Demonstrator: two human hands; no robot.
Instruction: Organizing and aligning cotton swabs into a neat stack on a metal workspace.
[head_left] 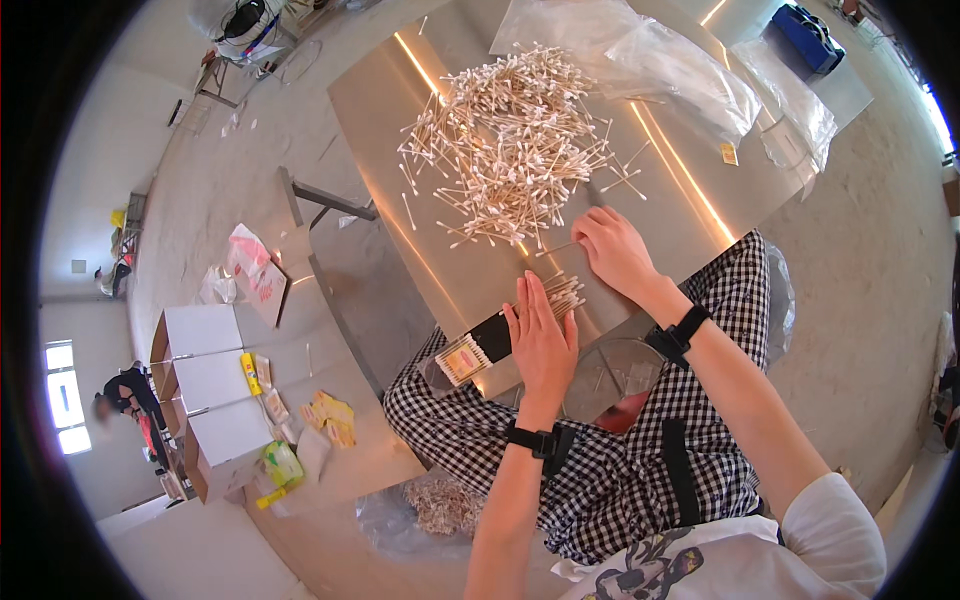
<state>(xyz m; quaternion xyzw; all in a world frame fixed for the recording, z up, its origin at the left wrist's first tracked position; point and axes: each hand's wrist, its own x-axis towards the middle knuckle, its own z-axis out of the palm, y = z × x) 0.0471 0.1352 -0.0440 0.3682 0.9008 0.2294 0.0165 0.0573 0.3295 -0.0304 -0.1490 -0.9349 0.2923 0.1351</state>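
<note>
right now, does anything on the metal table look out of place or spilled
One cotton swab lies alone left of the big heap, and a few more lie loose to its right. They look astray, sitting apart from the rest.

- On the table (380, 130): swab pile (520, 140), toward the far side.
- Right of the pile and partly behind: plastic sheet (690, 85); farther right, case (803, 38).
- Before the pile, by the near edge: bundle (567, 292), under left hand (541, 335).
- Left of the bundle: packet (463, 360).
- Right of the bundle: right hand (615, 250), swab (553, 250) at its fingertips.
- Left of the table: side table (355, 460), bearing carton (215, 335).
</note>
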